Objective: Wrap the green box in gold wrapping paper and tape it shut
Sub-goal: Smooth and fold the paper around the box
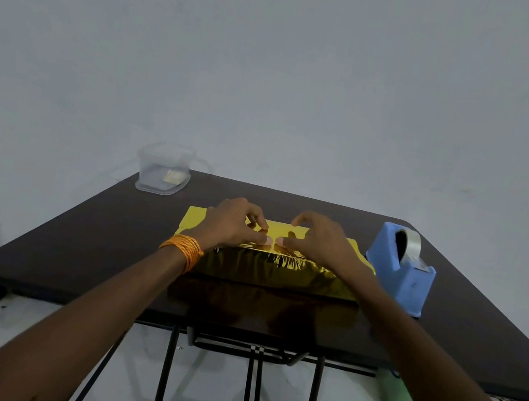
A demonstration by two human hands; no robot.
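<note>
Holding a pale scrap (pixel 175 176), the clear tub (pixel 154 162) stands beyond the gold paper (pixel 272 272).

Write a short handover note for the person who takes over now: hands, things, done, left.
Left hand: on top of the box, thumb pressing the gold paper, fingers arched.
Right hand: the same, with its thumb beside the left thumb.
Things: the box is mid-table; no green shows. The blue tape dispenser stands to its right.
Done: paper covers the top and near side.
Left: I cannot see any tape on the seam. Check it, then close the ends.
</note>
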